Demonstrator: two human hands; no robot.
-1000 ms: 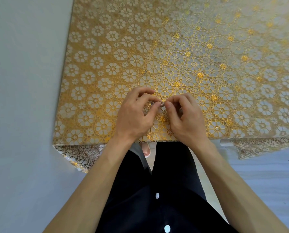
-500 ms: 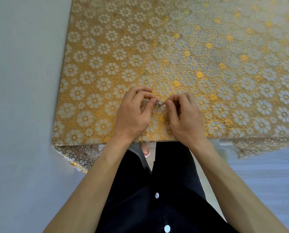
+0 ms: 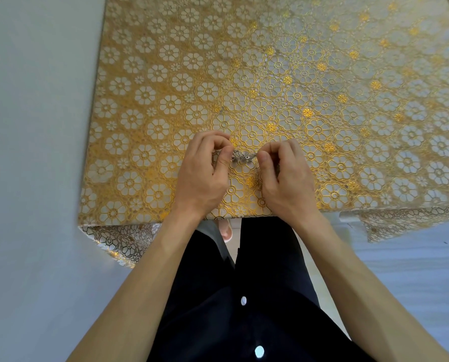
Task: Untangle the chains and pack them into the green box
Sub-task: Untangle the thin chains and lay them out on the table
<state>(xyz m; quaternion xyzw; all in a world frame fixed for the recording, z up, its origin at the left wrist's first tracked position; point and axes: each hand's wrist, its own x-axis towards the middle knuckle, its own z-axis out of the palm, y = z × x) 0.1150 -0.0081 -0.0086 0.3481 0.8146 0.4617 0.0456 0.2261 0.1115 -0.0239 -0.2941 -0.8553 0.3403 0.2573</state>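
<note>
Drawing apart by the tablecloth (image 3: 150, 194) edge, left hand (image 3: 202, 176) and right hand (image 3: 287, 178) pinch the chains (image 3: 241, 156), probably loosening the tangle.

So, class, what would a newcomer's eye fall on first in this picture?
The gold flower-patterned tablecloth fills the upper part of the frame. Near its front edge, the left hand and right hand pinch a small silvery tangle of chains stretched between them.

Left hand (image 3: 201, 176) and right hand (image 3: 287, 178) pinch silver chains (image 3: 241, 156) stretched between them over gold floral tablecloth (image 3: 270, 74).
</note>
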